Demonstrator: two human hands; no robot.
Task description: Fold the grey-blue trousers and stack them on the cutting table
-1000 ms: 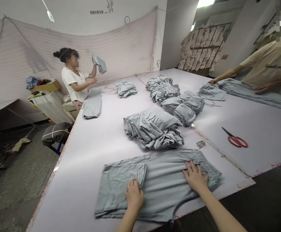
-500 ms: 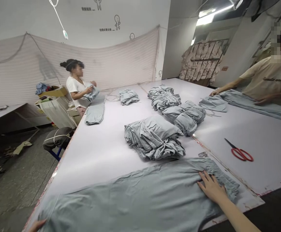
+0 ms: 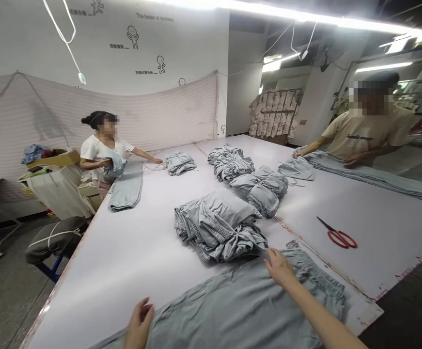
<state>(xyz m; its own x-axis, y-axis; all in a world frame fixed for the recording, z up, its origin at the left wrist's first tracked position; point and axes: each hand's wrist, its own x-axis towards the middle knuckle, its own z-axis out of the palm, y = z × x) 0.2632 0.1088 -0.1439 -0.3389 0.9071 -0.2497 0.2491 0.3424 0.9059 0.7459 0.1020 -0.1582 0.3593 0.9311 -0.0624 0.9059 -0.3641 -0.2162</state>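
Grey-blue trousers [image 3: 225, 310] lie spread along the table's near side, their gathered elastic waistband [image 3: 321, 276] to the right. My right hand [image 3: 281, 269] is at their far edge, fingers closed on grey-blue cloth. Whether this cloth belongs to the trousers or the bundle beside them, I cannot tell. At the trousers' left part is my left hand [image 3: 140, 324], thumb and curled fingers apart, with nothing visible in it. Just beyond the trousers sits a folded bundle of grey-blue garments [image 3: 218, 225], close to my right fingertips.
More tied bundles [image 3: 259, 189] stand farther back on the white table [image 3: 152, 257]. Red-handled scissors [image 3: 337, 235] lie at the right. One co-worker [image 3: 103, 145] stands at the left edge with cloth; another [image 3: 367, 131] handles long grey-blue garments at the right.
My right hand has moved from lying flat near the waistband to the trousers' far edge. My left hand has come inward from the lower left corner. The left co-worker now reaches toward a small bundle.
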